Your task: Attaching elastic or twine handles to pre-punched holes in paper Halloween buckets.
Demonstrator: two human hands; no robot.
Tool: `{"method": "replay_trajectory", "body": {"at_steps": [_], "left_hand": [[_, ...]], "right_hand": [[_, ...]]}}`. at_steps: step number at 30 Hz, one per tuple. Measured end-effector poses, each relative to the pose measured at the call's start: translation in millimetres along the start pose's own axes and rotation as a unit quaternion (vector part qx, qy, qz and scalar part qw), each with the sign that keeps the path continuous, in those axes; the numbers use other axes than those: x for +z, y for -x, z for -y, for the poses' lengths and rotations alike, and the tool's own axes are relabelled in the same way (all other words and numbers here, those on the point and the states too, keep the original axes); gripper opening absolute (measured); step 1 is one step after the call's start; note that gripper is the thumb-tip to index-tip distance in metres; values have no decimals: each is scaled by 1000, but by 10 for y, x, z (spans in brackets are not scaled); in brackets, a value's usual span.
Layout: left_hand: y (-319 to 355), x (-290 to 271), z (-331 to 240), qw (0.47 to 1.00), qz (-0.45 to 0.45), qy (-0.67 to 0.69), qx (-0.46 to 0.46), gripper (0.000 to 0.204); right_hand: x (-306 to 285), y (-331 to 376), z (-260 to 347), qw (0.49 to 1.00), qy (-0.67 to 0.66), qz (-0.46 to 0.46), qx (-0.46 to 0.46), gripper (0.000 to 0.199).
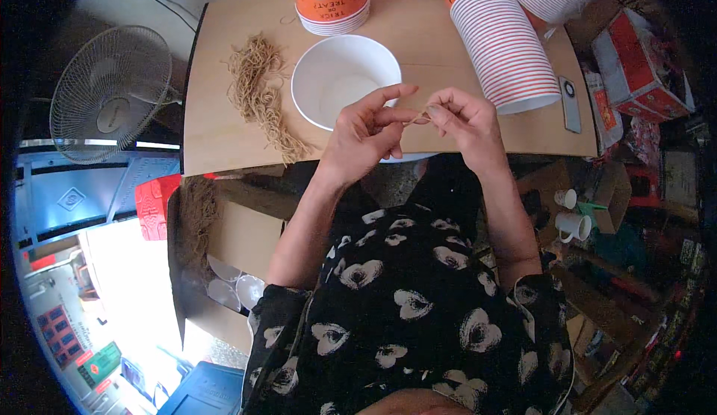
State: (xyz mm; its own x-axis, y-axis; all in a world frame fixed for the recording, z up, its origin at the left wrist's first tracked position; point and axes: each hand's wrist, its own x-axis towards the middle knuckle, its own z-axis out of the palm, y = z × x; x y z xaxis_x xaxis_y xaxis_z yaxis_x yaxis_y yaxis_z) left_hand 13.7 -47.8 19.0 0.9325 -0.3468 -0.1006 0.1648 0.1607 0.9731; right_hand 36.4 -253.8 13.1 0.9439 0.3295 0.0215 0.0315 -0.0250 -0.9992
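A short piece of tan twine (417, 118) runs between my hands above the table's near edge. My right hand (467, 122) pinches it between thumb and fingertips. My left hand (367, 129) has the twine at its fingers, the index finger stretched out above; its exact hold is partly hidden. Just behind my left hand, a white paper bucket (328, 75) stands upright with its mouth up, nothing visible inside. To its left lies a loose heap of cut twine strands (258, 82). Below my hands, a white rim (409, 158) shows at the table edge, mostly hidden.
Orange printed buckets (332, 4) stand stacked at the back. A long nested bucket stack (508, 49) lies on the right, beside a grey remote-like device (570, 105). A fan (112, 94) is left of the wooden table (213, 138). Below left sits an open cardboard box (243, 232).
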Motion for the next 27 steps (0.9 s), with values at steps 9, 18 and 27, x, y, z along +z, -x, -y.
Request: {"method": "replay_trajectory", "body": {"at_steps": [9,18,27], "left_hand": [[-62,80,39,998,-35,-6,55,40],[-101,147,6,940,-72,-253,218,16],[-94,174,8,819,-98,-466,319,10]], "right_hand": [[-31,25,-3,997,-39,-58,10,14],[-429,238,55,994,96,25,35,9],[-606,386,223,1000,-19,-7,6,15]]}}
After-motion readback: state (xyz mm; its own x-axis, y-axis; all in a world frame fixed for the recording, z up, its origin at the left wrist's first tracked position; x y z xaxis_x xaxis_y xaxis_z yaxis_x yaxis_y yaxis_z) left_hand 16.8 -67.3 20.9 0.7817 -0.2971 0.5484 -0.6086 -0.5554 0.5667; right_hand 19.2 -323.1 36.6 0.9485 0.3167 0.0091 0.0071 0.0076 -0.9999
